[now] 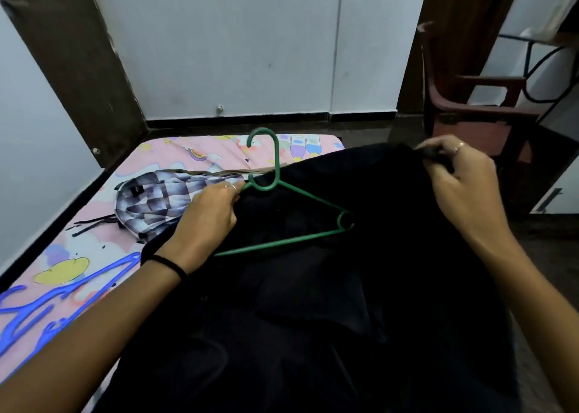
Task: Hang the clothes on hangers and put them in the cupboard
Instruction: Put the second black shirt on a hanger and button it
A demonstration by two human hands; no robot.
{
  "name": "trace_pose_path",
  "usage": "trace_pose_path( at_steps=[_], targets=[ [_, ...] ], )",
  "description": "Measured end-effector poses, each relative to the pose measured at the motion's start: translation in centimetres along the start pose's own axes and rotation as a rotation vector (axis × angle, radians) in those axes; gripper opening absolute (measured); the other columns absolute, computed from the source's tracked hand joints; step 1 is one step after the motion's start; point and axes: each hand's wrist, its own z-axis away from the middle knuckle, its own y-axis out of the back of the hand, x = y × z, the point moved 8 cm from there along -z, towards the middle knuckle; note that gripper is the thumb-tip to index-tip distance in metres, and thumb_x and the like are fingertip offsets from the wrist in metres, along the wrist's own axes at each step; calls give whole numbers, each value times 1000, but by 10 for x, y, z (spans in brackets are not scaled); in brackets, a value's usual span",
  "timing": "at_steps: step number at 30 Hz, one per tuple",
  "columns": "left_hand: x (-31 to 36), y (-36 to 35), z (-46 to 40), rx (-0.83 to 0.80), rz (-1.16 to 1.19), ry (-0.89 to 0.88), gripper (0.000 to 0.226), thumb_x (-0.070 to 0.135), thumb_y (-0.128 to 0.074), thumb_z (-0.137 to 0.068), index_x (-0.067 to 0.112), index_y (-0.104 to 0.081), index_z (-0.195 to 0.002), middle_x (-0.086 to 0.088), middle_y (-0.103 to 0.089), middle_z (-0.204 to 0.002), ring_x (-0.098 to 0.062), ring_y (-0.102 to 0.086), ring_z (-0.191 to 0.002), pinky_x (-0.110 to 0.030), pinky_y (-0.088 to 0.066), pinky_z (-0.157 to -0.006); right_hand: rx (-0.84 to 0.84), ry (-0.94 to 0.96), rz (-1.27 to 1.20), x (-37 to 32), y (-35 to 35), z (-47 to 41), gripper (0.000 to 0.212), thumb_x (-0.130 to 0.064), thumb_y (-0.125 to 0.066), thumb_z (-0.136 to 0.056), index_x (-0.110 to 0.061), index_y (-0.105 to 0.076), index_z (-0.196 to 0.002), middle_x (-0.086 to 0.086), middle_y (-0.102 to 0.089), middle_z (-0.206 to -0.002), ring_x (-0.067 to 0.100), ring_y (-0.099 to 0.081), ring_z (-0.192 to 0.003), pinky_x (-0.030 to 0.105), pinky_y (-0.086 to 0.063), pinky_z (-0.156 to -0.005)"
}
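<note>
Closest to us in the head view, our two bare forearms reach out over a large black cloth garment (313, 303) that is spread across the near part of a bed with a pink cartoon-print sheet (175, 155) and covers most of the lower frame. Our left hand (208, 213), with a black band at the wrist and a ring on one finger, lies on the garment's upper left edge with its fingers bent down at the left shoulder of a green plastic clothes hanger (283, 205); we cannot tell whether they hold the hanger, the cloth or both. Our right hand (460, 180), also ringed, is curled and pinches a bunched bit of the black garment's far right edge, lifting it off the bed. The green hanger lies flat on top of the black garment, its hook pointing away from us over the pink sheet and its right end bent into a small loop. Just beyond the left hand a grey-and-white checked shirt (156, 202) lies crumpled on the sheet. Blue plastic hangers (47, 306) rest on the sheet by our left forearm, blurred and cut off by the frame edge. The black cloth is so dark that its folds and shape are hard to make out. A brown plastic chair (476, 111) stands at the right beyond the bed.
</note>
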Motion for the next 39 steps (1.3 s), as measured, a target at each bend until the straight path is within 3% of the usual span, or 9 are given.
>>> trace_pose_path(
  at_steps=[8,12,14,19,23,26,30,34,39],
  targets=[
    [-6,30,-16,84,293,204,29,3,-65,-86,9,-69,-115,-10,-71,-112,-24,-62,-110,-20,-38,-88,-372,400,208,-73,-66,169,51,-24,-46,-66,-27,-52,-117,-6,-73,-93,13,-67,-69,28,-50,-53],
    [1,12,-8,-23,395,157,27,3,-64,-88,8,-67,-114,-5,-69,-114,-16,-59,-108,-13,-34,-87,-503,397,521,-37,-131,211,59,-18,-72,-50,-20,-50,-105,-5,-62,-66,13,-54,-39,25,-18,-30],
    [4,4,-1,-98,438,93,25,2,-62,-89,8,-65,-113,0,-66,-113,-14,-58,-109,-12,-33,-89,-618,268,647,-6,-151,219,76,-12,-82,-36,-18,-53,-106,-3,-60,-64,16,-54,-36,24,-6,-36],
    [-4,-16,10,-251,429,-4,24,6,-60,-92,10,-61,-116,2,-63,-117,-11,-56,-112,-19,-38,-98,-892,20,713,52,-168,217,63,-10,-41,-92,-23,-19,-149,3,-53,-131,32,-60,-108,35,-32,-68],
    [-14,-35,7,-273,455,33,22,6,-60,-93,14,-60,-114,6,-63,-113,-12,-57,-110,-22,-40,-99,-1210,-44,391,57,-188,228,48,-47,-45,-96,-33,-38,-142,-5,-51,-135,20,-54,-119,33,-44,-92],
    [-22,-44,0,-258,479,66,26,2,-59,-91,20,-59,-110,28,-61,-104,8,-55,-101,-7,-35,-89,-729,13,90,37,-164,177,50,-66,-39,-90,-27,-67,-103,-12,-66,-99,8,-62,-94,29,-49,-81],
    [-32,-35,-6,-161,484,93,29,-1,-59,-91,10,-61,-118,17,-62,-109,11,-53,-102,-5,-35,-97,57,-101,90,61,-84,107,21,-27,-60,-91,-11,-62,-105,3,-61,-100,20,-54,-94,35,-44,-87],
    [-36,-5,-17,-42,453,57,28,9,-58,-89,7,-62,-117,21,-62,-106,17,-53,-98,-1,-33,-93,-309,-341,229,117,-116,85,56,-48,-61,-87,-13,-51,-129,12,-57,-123,31,-53,-114,47,-42,-98],
    [-21,45,-22,90,367,-19,26,3,-59,-89,6,-65,-115,14,-66,-106,7,-57,-102,-4,-36,-93,-273,-286,177,93,-121,74,59,-61,-30,-89,-8,-57,-87,16,-65,-85,40,-62,-86,45,-47,-70]
  ],
)
